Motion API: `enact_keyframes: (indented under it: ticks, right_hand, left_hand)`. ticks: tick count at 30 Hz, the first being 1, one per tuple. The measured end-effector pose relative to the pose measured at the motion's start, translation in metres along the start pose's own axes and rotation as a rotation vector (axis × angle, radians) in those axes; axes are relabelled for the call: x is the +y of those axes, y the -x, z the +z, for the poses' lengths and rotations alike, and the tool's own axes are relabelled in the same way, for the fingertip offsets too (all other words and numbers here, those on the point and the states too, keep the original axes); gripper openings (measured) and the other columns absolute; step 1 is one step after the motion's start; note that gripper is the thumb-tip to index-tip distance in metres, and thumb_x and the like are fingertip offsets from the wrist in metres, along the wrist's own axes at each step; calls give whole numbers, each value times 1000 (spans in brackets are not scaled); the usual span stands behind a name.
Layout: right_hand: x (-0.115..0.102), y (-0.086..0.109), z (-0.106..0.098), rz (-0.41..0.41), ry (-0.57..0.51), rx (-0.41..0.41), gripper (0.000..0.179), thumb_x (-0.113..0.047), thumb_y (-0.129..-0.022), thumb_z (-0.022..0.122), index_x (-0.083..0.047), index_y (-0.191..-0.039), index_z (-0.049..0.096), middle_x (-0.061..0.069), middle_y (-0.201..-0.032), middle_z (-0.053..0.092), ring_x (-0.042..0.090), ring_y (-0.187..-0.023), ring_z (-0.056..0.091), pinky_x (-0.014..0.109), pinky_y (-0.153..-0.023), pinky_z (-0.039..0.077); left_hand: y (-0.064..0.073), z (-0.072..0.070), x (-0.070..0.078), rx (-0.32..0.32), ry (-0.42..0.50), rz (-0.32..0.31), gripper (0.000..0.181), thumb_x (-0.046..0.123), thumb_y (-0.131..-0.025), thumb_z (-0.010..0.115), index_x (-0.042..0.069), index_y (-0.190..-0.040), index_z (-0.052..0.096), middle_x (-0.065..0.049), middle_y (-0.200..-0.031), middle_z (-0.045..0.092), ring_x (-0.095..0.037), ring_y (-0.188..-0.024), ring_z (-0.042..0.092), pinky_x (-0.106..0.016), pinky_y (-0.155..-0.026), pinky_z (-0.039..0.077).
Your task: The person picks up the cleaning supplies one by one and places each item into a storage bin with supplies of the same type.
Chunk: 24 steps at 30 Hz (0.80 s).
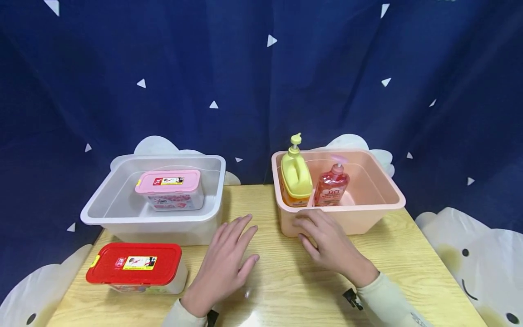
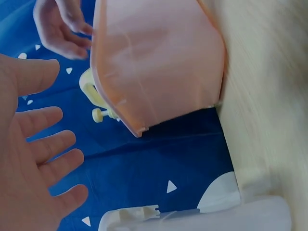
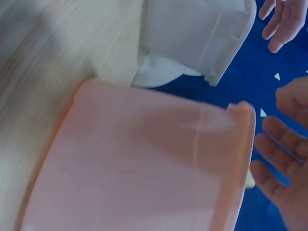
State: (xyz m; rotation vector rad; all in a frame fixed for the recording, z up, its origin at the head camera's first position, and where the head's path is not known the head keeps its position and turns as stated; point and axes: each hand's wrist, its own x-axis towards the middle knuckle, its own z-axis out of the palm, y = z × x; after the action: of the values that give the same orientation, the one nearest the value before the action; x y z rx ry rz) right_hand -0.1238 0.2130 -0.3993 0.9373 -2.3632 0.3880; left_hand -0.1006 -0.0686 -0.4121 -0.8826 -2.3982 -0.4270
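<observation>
My left hand (image 1: 224,263) is held over the table with fingers spread, grasping nothing; its palm shows bare in the left wrist view. Just in front of the peach bin (image 1: 359,221) is my right hand (image 1: 327,243), fingers loosely bent near the front rim. Nothing shows in its grasp; whether a fingertip touches the rim I cannot tell. Inside that bin a yellow pump bottle (image 1: 296,175) stands at the left, beside a red pump bottle of liquid soap (image 1: 333,187). The front wall hides their bottoms.
A white bin (image 1: 159,232) at the back left holds a tub with a pink lid (image 1: 173,181). Before it, on the wooden table (image 1: 278,290), sits a tub with a red lid (image 1: 135,263). A dark blue curtain (image 1: 245,68) hangs behind.
</observation>
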Motion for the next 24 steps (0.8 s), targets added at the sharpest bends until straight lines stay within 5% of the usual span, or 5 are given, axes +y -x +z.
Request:
enact_keyframes:
  ticks: [6,17,24]
  right_hand:
    - [18,3,-14,-21,3,54,30,-12,-83,63,-6,-112,66,10,-118,63,28,-109,59,45,-96,46]
    - [49,25,-37,102,81,78,41,-13,-80,66,-5,-119,64,13,-122,63,32,-111,58,46,-92,43]
    - [74,39,-36,113,99,196,41,-30,-94,51,0,-118,65,18,-118,64,38,-109,56,50,-93,39]
  left_hand:
    - [-18,-4,-2,-48,-6,-44,55,30,-87,71,11,-136,56,-9,-150,49,-30,-137,48,-54,-113,38]
    - [-42,6,22,-135,-9,-21,58,40,-90,66,13,-140,52,-9,-153,47,-29,-141,45,-52,-114,37]
    - [-49,17,36,-184,17,0,57,42,-91,64,15,-140,51,-7,-153,46,-27,-141,44,-50,-114,37]
